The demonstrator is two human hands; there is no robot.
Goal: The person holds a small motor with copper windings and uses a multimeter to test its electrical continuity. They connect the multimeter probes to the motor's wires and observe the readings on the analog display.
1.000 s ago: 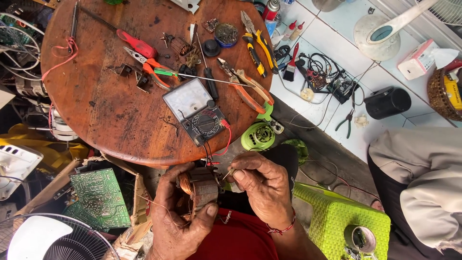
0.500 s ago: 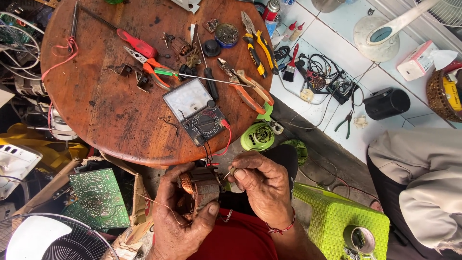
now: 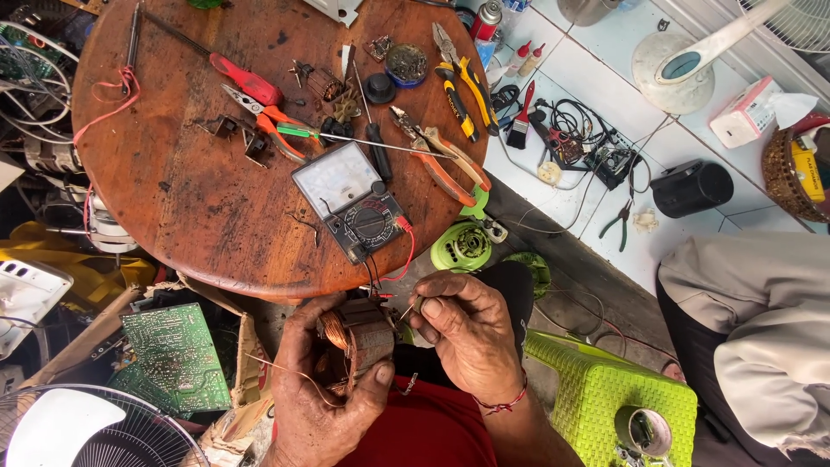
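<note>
Round wooden table (image 3: 199, 199) is kept close, tools in reach | meter (image 3: 350, 201) is set near edge, dial up | motor coil (image 3: 359, 337) is gripped below table by left hand (image 3: 324, 389) | thin wire (image 3: 406, 309) is pinched by right hand (image 3: 467, 333)

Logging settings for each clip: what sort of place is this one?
Probably a small electrical repair workshop: a round wooden table strewn with pliers and screwdrivers, an analog multimeter, and a copper-wound motor stator held in the left hand.
</note>
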